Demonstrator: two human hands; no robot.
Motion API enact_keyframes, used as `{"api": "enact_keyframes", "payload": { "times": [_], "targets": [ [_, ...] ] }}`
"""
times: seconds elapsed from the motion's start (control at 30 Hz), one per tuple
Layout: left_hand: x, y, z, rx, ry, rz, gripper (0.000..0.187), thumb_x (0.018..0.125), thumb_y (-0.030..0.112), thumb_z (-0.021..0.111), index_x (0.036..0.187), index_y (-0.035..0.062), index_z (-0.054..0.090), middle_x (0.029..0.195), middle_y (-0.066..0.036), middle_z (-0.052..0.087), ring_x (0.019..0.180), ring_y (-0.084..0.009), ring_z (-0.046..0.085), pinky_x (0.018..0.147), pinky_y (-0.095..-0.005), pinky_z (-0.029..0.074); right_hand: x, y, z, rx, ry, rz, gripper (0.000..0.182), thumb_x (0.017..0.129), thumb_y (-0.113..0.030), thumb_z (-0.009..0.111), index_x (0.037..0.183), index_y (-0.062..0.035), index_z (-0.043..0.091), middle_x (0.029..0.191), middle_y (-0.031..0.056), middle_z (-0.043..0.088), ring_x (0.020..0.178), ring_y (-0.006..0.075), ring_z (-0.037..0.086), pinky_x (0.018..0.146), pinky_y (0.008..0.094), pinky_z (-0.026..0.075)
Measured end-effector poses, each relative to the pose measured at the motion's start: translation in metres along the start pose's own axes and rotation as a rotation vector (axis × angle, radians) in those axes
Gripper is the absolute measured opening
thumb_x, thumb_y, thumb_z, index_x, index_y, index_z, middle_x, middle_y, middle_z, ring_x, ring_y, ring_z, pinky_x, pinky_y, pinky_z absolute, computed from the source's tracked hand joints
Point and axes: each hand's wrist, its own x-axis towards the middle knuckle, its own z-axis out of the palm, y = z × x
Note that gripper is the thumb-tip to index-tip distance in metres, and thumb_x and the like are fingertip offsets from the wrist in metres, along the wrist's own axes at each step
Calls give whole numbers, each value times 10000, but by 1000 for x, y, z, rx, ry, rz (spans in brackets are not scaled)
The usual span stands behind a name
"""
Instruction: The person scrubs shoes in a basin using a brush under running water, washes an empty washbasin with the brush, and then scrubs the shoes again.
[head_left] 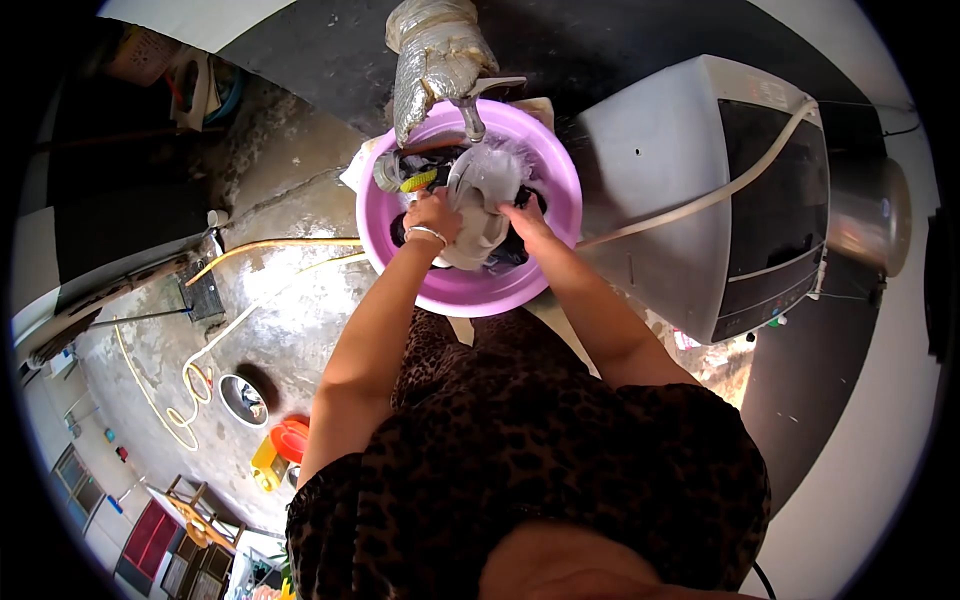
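Observation:
A pink-purple plastic basin [548, 270] holds water and wet clothes. Over its far side a metal tap [473, 120] juts from a foil-wrapped pipe [440, 65], with splashing water beneath it. My left hand [434, 216], a bracelet at its wrist, is closed on the left side of a pale wet garment [482, 232]. Just beyond these fingers lies a yellow-green scrubbing brush [418, 181]. On the garment's right side, my right hand [528, 220] grips the cloth, thumb on top. Dark clothes [512, 248] lie around and under it; the fingertips are partly hidden.
A white washing machine [660, 180] stands to the right, a pale hose [745, 180] across it. Yellowish hoses [270, 242] run over the wet floor at left. Nearby sit a metal bowl [243, 398], a red basin [290, 438] and a yellow container [267, 465].

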Motion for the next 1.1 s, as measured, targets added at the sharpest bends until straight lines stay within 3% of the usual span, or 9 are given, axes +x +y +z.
{"api": "enact_keyframes", "payload": {
  "times": [0.13, 0.2, 0.37, 0.47, 0.6, 0.73, 0.83, 0.97, 1.1],
  "targets": [
    [-24, 16, 10, -27, 33, 43, 549, 698, 318, 616, 1179, 82, 495, 1142, -185, 506, 1013, -355, 541, 854, -415, 455, 37, 46, 12, 194, 304, -75, 753, 729, -212, 670, 1311, 50, 270, 1267, 219, 428, 1159, 279, 444, 959, 330, 346],
    [-38, 19, 22, -75, 187, 150, 546, 692, 322, 629, 1162, 67, 520, 1103, -206, 516, 972, -364, 549, 839, -419, 455, 71, 82, 0, 230, 166, -45, 704, 772, -204, 630, 1329, 23, 264, 1269, 214, 432, 1156, 292, 454, 941, 348, 365],
    [-42, 11, 54, -282, 232, 240, 622, 665, 327, 657, 1209, 71, 501, 1093, -241, 503, 950, -396, 538, 832, -421, 451, 50, 47, -32, -344, 140, -269, 612, 778, -225, 626, 1289, -48, 339, 1175, 224, 497, 1088, 346, 502, 916, 383, 393],
    [-41, 10, 60, -457, 206, -32, 585, 676, 265, 625, 1224, 104, 502, 1054, -247, 520, 931, -397, 548, 825, -430, 451, 77, 73, -38, -489, -51, -295, 581, 756, -189, 613, 1281, -164, 365, 1114, 232, 514, 1052, 366, 510, 911, 394, 405],
    [-36, -10, 67, -477, 286, 6, 533, 694, 152, 547, 1224, 108, 506, 1048, -224, 534, 938, -370, 557, 810, -421, 459, 59, 77, -27, -641, 277, -309, 527, 694, -43, 586, 1202, -137, 481, 1053, 196, 516, 1005, 384, 507, 884, 405, 411],
    [-53, -18, 53, -460, 372, 147, 516, 715, 142, 496, 1230, 112, 503, 1063, -178, 539, 909, -353, 565, 772, -426, 465, 33, 57, -23, -450, 498, -252, 460, 726, -75, 611, 1171, -114, 500, 1144, 185, 464, 978, 334, 515, 856, 399, 417],
    [-49, -20, 65, -486, 330, 160, 517, 731, 150, 496, 1248, 151, 498, 1073, -178, 534, 922, -345, 569, 774, -416, 471, 5, 36, -9, -197, 463, -507, 464, 730, -170, 640, 1171, -143, 501, 1106, 211, 471, 1000, 372, 509, 864, 404, 423],
    [-29, -20, 91, -411, 232, 162, 559, 761, 156, 497, 1313, 189, 421, 1100, -182, 527, 964, -347, 559, 812, -409, 463, -20, 5, 22, -691, 99, -583, 550, 830, -405, 522, 1316, -184, 390, 1391, 212, 252, 1234, 381, 320, 1010, 508, 274],
    [-25, -23, 80, -250, 99, 118, 624, 787, 174, 503, 1376, 237, 308, 1115, -165, 536, 998, -339, 549, 833, -418, 448, -8, 18, 40, -1030, 108, -654, 525, 844, -360, 501, 1326, -202, 365, 1419, 114, 248, 1283, 319, 236, 1013, 579, 179]
  ]
}}
